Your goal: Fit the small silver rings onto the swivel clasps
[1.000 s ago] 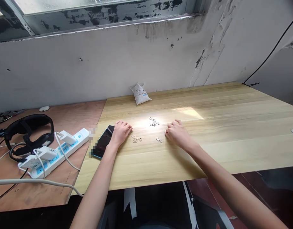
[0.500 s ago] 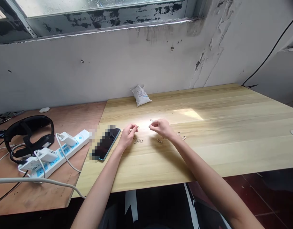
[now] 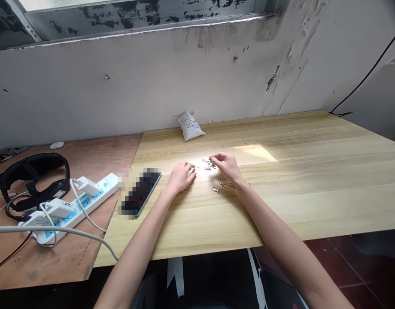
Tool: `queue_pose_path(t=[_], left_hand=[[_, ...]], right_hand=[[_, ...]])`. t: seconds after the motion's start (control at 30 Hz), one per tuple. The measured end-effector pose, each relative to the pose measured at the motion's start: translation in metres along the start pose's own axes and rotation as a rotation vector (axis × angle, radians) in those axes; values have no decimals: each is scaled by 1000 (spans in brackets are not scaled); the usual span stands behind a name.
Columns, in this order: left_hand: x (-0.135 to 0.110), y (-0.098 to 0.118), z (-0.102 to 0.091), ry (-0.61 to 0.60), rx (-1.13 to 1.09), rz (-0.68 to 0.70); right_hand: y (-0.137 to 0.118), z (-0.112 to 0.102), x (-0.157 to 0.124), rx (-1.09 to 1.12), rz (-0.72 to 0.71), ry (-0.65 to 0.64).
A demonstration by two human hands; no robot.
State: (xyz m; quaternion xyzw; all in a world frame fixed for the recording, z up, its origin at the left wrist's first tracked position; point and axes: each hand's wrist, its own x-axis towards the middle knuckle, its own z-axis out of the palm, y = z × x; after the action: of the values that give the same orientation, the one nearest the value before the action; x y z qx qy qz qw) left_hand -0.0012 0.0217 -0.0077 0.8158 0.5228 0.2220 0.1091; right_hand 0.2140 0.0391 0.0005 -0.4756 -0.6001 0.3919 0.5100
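My left hand (image 3: 182, 177) rests low over the table, its fingers stretched out and slightly apart. A small metal ring (image 3: 198, 168) lies just beyond its fingertips. Several more rings (image 3: 189, 189) are partly hidden under that hand. Thumb and forefinger of my right hand (image 3: 226, 165) are pinched on a small lobster clasp at the edge of a little group of metal clasps (image 3: 207, 168); the fingers partly cover it. Closer to me, below the right hand, other lobster clasps (image 3: 216, 190) lie scattered, some beside the wrist.
A phone (image 3: 142, 193) lies left of my left hand. A white packet (image 3: 190, 126) sits at the back of the wooden table (image 3: 313, 180). On the brown board at left are a power strip (image 3: 101, 189) with plugs and cables, and a black headset (image 3: 33, 178).
My left hand has shifted right, its pinched fingers have opened, and a ring now lies by them. My right hand has moved slightly right and away from me, to the clasp group.
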Motion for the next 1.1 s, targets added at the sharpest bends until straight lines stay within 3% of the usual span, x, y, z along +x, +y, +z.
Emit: queue_pose_path(t=[0.2, 0.4, 0.6, 0.77, 0.93, 1.1], left_hand=[[20, 18, 6, -18, 129, 53], [20, 14, 10, 2, 211, 136], [20, 9, 11, 50, 135, 71], [9, 10, 5, 98, -27, -11], [-11, 8, 2, 122, -581, -125], [-17, 5, 3, 150, -761, -210]], right_hand=[[-7, -3, -1, 8, -17, 28], [-7, -2, -1, -21, -35, 2], [-5, 4, -6, -30, -41, -108], [-2, 11, -9, 95, 19, -168], [-1, 22, -13, 199, 118, -289], [0, 33, -19, 291, 155, -397]])
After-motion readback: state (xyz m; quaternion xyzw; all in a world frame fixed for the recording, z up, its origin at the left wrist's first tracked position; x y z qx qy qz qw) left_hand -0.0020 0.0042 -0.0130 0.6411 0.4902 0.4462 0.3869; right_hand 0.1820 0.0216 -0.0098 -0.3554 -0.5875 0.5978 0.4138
